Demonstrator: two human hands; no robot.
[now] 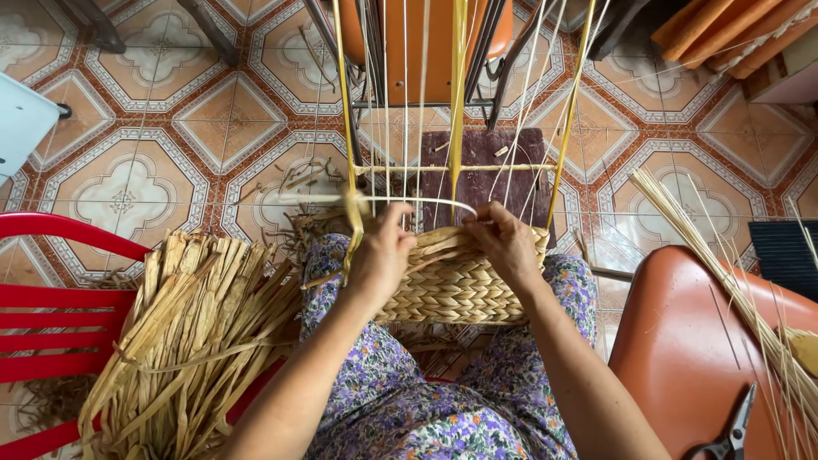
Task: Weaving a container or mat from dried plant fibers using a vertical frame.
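Observation:
A half-woven straw basket (456, 285) rests on my lap, its wall of braided tan strands facing me. Thin wire uprights (409, 111) and yellow strips (458, 94) rise from its rim toward the top of the view. My left hand (381, 255) grips the basket's left rim, fingers curled around a straw strand. At the right part of the rim, my right hand (504, 243) pinches a strand. A pale strand (426, 202) arcs between the two hands.
A big bundle of dried straw (183, 332) lies on a red chair (51, 315) at my left. An orange stool (699, 349) at my right carries thin reeds (724, 281) and black pliers (731, 434). Patterned tile floor (128, 187) and a dark mat (486, 170) lie ahead.

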